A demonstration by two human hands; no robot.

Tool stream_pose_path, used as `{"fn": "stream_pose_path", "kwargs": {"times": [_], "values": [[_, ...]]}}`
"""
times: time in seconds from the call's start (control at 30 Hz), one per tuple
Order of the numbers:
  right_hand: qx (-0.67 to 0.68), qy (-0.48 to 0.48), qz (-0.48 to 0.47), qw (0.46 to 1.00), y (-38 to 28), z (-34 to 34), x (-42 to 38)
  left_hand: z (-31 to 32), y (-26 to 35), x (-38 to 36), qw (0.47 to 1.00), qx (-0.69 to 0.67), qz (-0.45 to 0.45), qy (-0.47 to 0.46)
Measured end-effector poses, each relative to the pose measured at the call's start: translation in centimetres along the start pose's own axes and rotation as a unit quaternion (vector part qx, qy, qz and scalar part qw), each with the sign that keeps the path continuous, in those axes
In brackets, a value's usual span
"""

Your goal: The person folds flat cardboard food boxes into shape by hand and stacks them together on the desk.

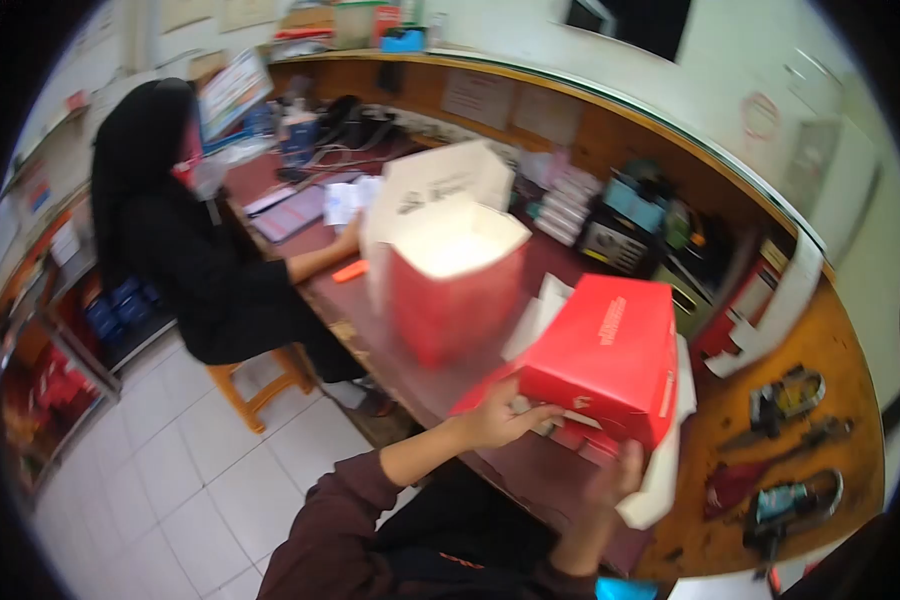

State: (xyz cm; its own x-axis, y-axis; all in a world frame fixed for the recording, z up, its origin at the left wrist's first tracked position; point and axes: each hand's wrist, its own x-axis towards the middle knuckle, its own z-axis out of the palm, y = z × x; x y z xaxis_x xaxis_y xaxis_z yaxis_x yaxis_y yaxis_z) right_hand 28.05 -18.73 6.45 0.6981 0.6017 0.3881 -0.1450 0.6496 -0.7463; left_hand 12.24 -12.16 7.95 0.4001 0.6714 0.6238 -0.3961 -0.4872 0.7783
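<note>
A red cardboard box [610, 325] with small printed lettering is tilted over the table in front of me. My left hand [505, 415] is closed on its lower left edge, thumb along a pale flap at the opening. At the box's lower right corner is my right hand [615, 485], smeared by motion, fingertips right at the red cardboard. Pale and red cardboard sheets lie beneath and behind the box. Left of it stands a taller red box [455, 300] with a white inside, open at the top, and a printed white cardboard piece [435, 185] rises behind that.
A seated person [170, 230] in black is at the left, one hand by white papers [350, 200]. An orange object [350, 271] lies near that hand. Clamp-like metal tools [788, 400] rest on the wooden surface at right. Cables and small boxes line the back.
</note>
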Motion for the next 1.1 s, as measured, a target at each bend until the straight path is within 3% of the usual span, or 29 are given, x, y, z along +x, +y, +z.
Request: {"fn": "stream_pose_path", "kwargs": {"times": [0.07,0.13,0.17,0.23,0.27,0.3,0.33,0.37,0.4,0.43,0.47,0.5,0.53,0.57,0.6,0.63,0.67,0.73,0.77,0.83,0.87,0.9,0.93,0.97,1.0,1.03,1.07,1.1], "values": [[0.103,0.057,-0.121,0.986,1.9,2.4,-1.7,1.9,-0.1,-0.2,0.997,-0.075,-0.005,-0.002],[0.177,-0.036,0.077,0.981,-1.4,4.6,-3.9,3.5,0.7,0.1,0.995,-0.069,0.046,0.054],[0.135,0.012,0.084,0.987,-1.3,5.4,-3.9,3.6,0.5,0.1,0.995,-0.076,0.044,0.047],[0.171,-0.07,0.121,0.975,-1.9,4.9,-2.3,3.1,0.2,0.1,0.989,-0.138,-0.049,0.02],[0.218,-0.098,0.171,0.956,-2.8,4.8,-1.3,2.5,0.7,0.3,0.99,-0.106,-0.093,0.001],[0.264,-0.125,0.22,0.931,-3.6,4.6,-0.5,2.3,1.3,0.6,0.99,-0.106,-0.093,0.001],[0.247,-0.071,0.223,0.94,-3.5,4.3,-0.1,2.2,2.2,1.0,0.928,-0.342,-0.143,0.033],[0.247,-0.071,0.222,0.941,-3.4,4.2,0.0,2.0,2.6,1.2,0.808,-0.556,-0.185,0.061],[0.192,-0.04,0.172,0.965,-3.3,4.3,0.2,1.4,1.6,0.9,0.757,-0.618,-0.198,0.075],[0.134,-0.009,0.122,0.983,-3.3,4.6,0.2,1.0,0.5,0.7,0.756,-0.619,-0.199,0.075],[0.087,-0.019,0.039,0.995,-2.6,4.5,0.1,0.8,-0.5,0.5,0.845,-0.485,-0.213,0.08],[0.086,-0.02,0.04,0.995,-2.3,4.3,0.1,0.7,-1.2,0.1,0.911,-0.338,-0.22,0.084],[-0.001,-0.018,-0.038,0.999,-2.1,3.9,0.0,1.6,0.0,0.1,0.957,-0.152,-0.214,0.121],[-0.086,-0.016,-0.116,0.989,-2.1,3.5,-0.1,2.0,-0.1,-0.1,0.957,-0.152,-0.213,0.123],[-0.126,-0.034,-0.108,0.986,-2.0,3.0,-0.2,2.2,-0.1,-0.2,0.977,-0.048,-0.151,0.141],[-0.166,-0.052,-0.101,0.98,-2.0,2.7,-0.3,2.3,-0.1,-0.3,0.982,0.057,-0.086,0.156],[-0.031,-0.053,-0.035,0.998,-1.0,3.3,-0.7,2.6,-0.2,-0.4,0.982,0.058,-0.087,0.156],[0.195,-0.056,0.054,0.978,-1.0,6.1,-2.3,3.6,-0.2,-0.5,0.962,-0.059,-0.151,0.218],[0.194,-0.057,0.052,0.978,-0.5,5.5,-2.0,3.8,-0.1,-0.4,0.945,-0.119,-0.18,0.247],[0.148,-0.093,0.105,0.979,0.9,3.8,-1.1,3.1,0.8,0.1,0.947,-0.107,-0.187,0.24],[0.111,-0.064,0.132,0.983,-0.3,4.1,-0.8,1.9,1.7,-0.2,0.979,0.034,-0.191,0.06],[0.107,-0.069,0.121,0.984,-1.4,4.7,-0.3,0.9,2.9,-0.4,0.96,0.172,-0.184,-0.122],[0.054,-0.092,0.13,0.986,-2.4,5.0,0.2,0.6,4.8,-0.5,0.89,0.403,-0.178,-0.116],[0.002,-0.113,0.139,0.984,-3.1,5.1,0.8,0.4,5.7,-0.3,0.891,0.403,-0.178,-0.115],[-0.07,-0.19,0.038,0.979,-2.1,4.7,1.6,0.0,6.4,0.1,0.886,0.456,-0.084,-0.012],[-0.27,-0.252,-0.099,0.924,0.4,2.8,2.7,-0.5,6.8,0.5,0.86,0.502,0.011,0.091],[-0.2,-0.301,-0.054,0.931,-0.3,3.6,2.3,-0.5,6.8,1.4,0.878,0.463,0.031,0.119],[-0.222,-0.361,-0.065,0.903,-1.2,4.5,2.4,-0.8,6.8,2.2,0.906,0.416,0.03,0.075]]}}
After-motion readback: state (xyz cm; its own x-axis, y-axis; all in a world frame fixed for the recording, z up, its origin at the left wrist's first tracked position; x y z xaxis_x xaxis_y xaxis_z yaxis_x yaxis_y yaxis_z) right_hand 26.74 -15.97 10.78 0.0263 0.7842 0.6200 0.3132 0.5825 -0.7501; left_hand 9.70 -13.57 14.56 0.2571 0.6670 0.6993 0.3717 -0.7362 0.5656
